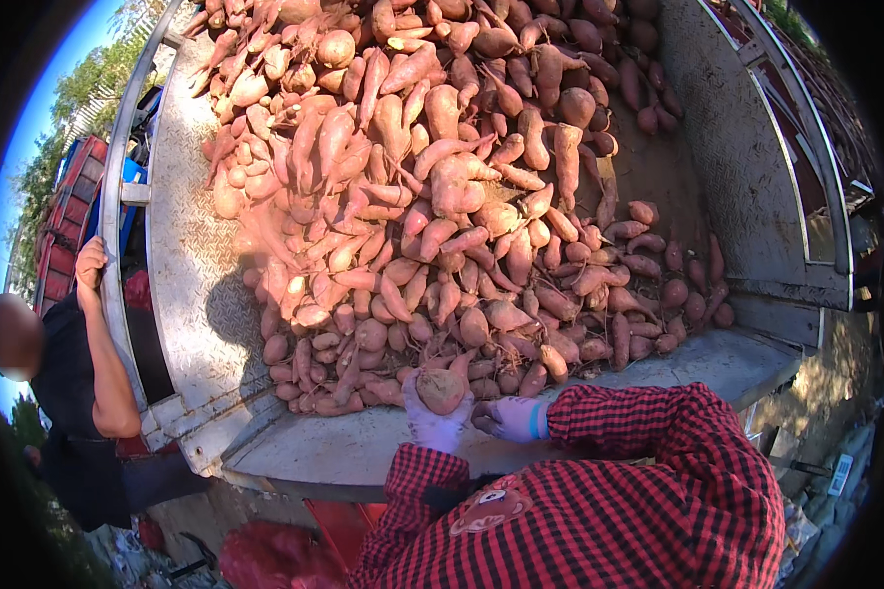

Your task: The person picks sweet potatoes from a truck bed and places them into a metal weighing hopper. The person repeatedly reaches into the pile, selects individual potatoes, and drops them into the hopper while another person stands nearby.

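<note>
My left hand (pixel 433 427), in a pale glove, holds a round-ended sweet potato (pixel 440 390) over the near edge of the truck bed. Just to its right is my right hand (pixel 514 418), gloved with a blue band at the wrist and dark fingertips. Its fingers are bent towards the left hand, and whether anything is inside them is hidden. A large heap of reddish sweet potatoes (pixel 412 221) spreads out beyond both hands. Some of them lie right at the lip of the metal bed (pixel 324 445), close to my gloves.
Metal side walls rise at left (pixel 181 184) and right (pixel 729 140), topped with rails. A person (pixel 81 412) stands outside on the left, one hand gripping the rail (pixel 112 199). Below the bed's edge lies a red mesh sack (pixel 276 556).
</note>
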Tool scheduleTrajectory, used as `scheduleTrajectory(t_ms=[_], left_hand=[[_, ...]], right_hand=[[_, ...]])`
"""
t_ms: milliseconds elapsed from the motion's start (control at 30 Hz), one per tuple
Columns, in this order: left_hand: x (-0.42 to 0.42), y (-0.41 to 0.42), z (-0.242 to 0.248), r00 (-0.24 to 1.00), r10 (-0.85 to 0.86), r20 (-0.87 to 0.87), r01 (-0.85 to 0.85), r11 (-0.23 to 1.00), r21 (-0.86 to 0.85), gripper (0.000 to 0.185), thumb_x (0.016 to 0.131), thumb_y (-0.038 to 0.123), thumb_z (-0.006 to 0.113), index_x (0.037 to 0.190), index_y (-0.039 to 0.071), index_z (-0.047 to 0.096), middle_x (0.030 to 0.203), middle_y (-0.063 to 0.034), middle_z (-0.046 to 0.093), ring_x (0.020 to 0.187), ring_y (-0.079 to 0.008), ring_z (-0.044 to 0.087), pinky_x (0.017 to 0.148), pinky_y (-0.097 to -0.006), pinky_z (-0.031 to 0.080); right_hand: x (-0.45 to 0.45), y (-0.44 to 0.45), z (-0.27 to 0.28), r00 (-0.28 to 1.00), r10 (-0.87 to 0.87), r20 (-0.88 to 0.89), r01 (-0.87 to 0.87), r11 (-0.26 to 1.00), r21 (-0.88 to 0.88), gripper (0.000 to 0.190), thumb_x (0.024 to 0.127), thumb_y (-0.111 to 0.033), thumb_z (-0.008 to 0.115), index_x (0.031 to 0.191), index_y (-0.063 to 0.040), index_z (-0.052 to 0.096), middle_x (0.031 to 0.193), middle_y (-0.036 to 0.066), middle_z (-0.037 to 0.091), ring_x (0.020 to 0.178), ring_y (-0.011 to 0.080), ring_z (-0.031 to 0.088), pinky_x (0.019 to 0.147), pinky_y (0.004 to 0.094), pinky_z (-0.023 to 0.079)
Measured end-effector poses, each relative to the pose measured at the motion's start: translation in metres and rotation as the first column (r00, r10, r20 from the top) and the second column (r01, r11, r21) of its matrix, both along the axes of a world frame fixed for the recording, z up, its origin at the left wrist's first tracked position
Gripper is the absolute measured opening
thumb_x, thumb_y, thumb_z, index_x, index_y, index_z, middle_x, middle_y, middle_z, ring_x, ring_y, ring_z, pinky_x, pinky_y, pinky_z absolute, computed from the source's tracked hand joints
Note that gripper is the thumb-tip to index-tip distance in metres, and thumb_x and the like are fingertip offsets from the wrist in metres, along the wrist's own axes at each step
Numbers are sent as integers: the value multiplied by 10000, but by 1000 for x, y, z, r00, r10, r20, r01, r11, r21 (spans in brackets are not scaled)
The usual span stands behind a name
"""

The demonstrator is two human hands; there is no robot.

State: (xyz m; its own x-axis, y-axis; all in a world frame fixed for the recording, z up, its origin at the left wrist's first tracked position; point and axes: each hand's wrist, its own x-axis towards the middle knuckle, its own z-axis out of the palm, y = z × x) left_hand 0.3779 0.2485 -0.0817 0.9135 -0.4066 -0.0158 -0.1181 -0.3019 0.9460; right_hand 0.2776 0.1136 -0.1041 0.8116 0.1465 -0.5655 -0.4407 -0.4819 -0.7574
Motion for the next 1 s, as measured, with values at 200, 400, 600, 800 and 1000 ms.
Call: scheduleTrajectory(t_ms=[200, 400, 600, 800, 1000], left_hand=[[27, 18, 17, 962, -267, -52, 272, 954, 129, 922, 663, 269, 919, 1369, 26, 379, 1255, -168, 546, 1163, -273, 583, 979, -366, 494], [42, 17, -6, 910, -381, 163, 357, 921, 156, 958, 648, 301, 912, 1393, 45, 367, 1250, -192, 544, 1130, -343, 598, 938, -429, 515], [44, 12, -9, 834, -403, 378, 366, 915, 169, 909, 674, 281, 860, 1400, 41, 369, 1187, -210, 570, 1038, -419, 603, 879, -504, 514], [40, 16, -7, 823, -449, 348, 390, 892, 228, 945, 650, 258, 877, 1411, 41, 360, 1185, -212, 573, 1022, -411, 607, 879, -494, 511], [40, 21, -17, 832, -382, 402, 311, 921, 233, 975, 647, 282, 910, 1409, 38, 353, 1206, -212, 569, 1030, -391, 625, 872, -461, 529]], right_hand=[[44, -126, 44, 975, 128, 181, -17, 856, -518, 563, 928, -374, 608, 1391, -75, 494, 1326, 218, 555, 1258, 390, 509, 1048, 462, 426], [234, -297, 56, 669, -474, 573, 687, 689, -231, 691, 875, -336, 731, 1416, 0, 461, 1298, 194, 621, 1168, 311, 621, 983, 400, 496], [402, -345, 42, 270, -858, 437, 945, 149, -290, 1071, 742, -455, 846, 1495, 39, 267, 1342, 243, 579, 1263, 312, 565, 1075, 415, 431], [386, -351, -1, 55, -771, 634, 932, 268, 245, 1124, 664, -231, 906, 1546, -116, 220, 1425, 187, 498, 1285, 304, 519, 1083, 386, 430], [300, -297, 32, 217, -694, 687, 413, 703, 580, 1139, 615, -69, 900, 1524, -102, 214, 1430, 109, 451, 1284, 243, 500, 1077, 387, 449]])
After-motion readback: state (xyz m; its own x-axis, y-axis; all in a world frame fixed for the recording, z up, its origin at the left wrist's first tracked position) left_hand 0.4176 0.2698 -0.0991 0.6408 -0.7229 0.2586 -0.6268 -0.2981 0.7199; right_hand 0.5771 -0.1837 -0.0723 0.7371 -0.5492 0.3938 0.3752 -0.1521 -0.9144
